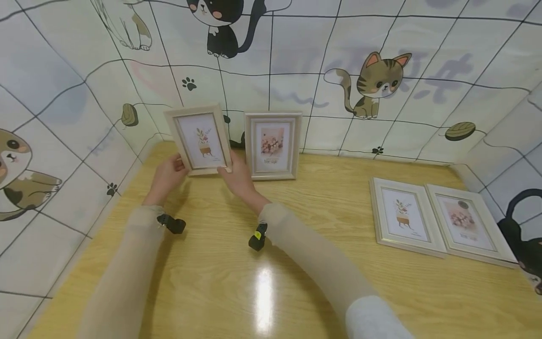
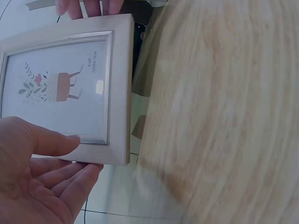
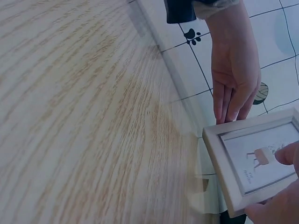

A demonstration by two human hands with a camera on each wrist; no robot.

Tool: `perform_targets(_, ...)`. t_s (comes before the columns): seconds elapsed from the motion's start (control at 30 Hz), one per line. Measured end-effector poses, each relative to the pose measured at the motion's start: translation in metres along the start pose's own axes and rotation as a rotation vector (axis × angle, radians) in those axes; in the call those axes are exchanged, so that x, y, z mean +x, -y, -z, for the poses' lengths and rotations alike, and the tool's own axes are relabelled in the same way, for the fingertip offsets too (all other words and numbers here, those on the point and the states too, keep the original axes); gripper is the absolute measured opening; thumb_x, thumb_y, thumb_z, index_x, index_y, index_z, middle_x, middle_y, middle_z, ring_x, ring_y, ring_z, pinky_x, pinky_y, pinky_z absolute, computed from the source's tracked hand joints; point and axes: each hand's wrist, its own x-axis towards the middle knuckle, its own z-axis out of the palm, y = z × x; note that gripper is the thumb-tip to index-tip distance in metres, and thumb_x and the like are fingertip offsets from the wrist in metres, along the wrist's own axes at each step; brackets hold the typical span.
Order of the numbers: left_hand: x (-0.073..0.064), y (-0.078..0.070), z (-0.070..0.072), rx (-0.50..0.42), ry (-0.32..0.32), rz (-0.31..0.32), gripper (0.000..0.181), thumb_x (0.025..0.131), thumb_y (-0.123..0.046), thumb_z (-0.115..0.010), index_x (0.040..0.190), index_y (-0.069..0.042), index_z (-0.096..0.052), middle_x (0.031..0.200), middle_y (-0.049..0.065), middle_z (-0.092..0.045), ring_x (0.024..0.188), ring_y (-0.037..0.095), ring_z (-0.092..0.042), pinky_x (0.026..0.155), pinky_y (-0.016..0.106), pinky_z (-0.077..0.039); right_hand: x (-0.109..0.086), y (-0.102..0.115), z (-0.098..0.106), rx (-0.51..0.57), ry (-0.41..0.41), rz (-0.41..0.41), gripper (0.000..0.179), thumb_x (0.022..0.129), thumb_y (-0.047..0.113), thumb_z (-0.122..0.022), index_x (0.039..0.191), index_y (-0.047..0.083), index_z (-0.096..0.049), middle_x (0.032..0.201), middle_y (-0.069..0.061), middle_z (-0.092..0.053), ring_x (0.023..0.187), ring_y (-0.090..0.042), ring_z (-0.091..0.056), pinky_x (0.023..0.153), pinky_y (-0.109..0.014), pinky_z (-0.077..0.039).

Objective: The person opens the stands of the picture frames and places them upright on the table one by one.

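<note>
A cream picture frame (image 1: 201, 136) with a potted-plant print stands slightly tilted near the back wall, held between both hands. My left hand (image 1: 167, 176) grips its left edge; in the left wrist view that hand's thumb (image 2: 56, 142) lies over the frame's front, with the other fingers along its side. At the lower right corner, my right hand (image 1: 239, 176) holds it, thumb on the front. The right wrist view shows this hand (image 3: 280, 200) only in part, at the border. Close by on the right stands a second frame (image 1: 273, 146) with a flower print.
Two more cream frames, one with a plant print (image 1: 404, 216) and one with a flower print (image 1: 463, 223), lie flat at the right of the wooden table (image 1: 322, 263). A cat-patterned cloth (image 1: 305, 94) hangs behind and along the sides.
</note>
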Motion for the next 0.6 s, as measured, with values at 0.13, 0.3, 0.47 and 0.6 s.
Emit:
perform_targets(0.13,0.005,0.001,-0.001,0.013,0.005,0.015,0.058,0.098,-0.005,-0.050,0.149,0.014,-0.028,0.143,0.035,-0.047,0.132,0.046,-0.051,0.114,0.051,-0.042,-0.003,0.001,0.003,-0.001,0.057,0.003,0.075,0.098,0.023,-0.062,0.159,0.008,-0.022,0.158,-0.016,-0.039,0.145,-0.033,-0.039,0.122,-0.045,-0.033)
perform_targets(0.3,0.010,0.000,-0.004,0.039,0.013,0.038,0.060,0.098,-0.006,-0.048,0.151,0.013,-0.026,0.144,0.036,-0.045,0.133,0.045,-0.050,0.113,0.050,-0.044,-0.008,-0.003,0.007,0.002,0.151,-0.052,0.081,0.099,0.030,-0.061,0.160,0.006,-0.013,0.164,-0.016,-0.025,0.151,-0.034,-0.027,0.126,-0.045,-0.026)
perform_targets(0.47,0.009,-0.003,-0.006,0.033,0.022,0.057,0.062,0.099,-0.006,-0.047,0.153,0.010,-0.021,0.148,0.036,-0.041,0.137,0.045,-0.046,0.115,0.050,-0.042,-0.011,-0.007,0.010,0.009,0.214,-0.099,0.086,0.098,0.034,-0.060,0.160,0.004,-0.008,0.167,-0.018,-0.015,0.154,-0.033,-0.019,0.128,-0.044,-0.020)
perform_targets(0.6,0.008,-0.003,-0.005,0.008,0.046,0.058,0.065,0.099,-0.008,-0.046,0.155,0.007,-0.017,0.151,0.034,-0.039,0.139,0.045,-0.043,0.116,0.051,-0.040,-0.008,-0.007,0.015,0.046,0.231,-0.076,0.082,0.097,0.032,-0.062,0.160,0.007,-0.015,0.165,-0.016,-0.025,0.151,-0.033,-0.028,0.126,-0.044,-0.024)
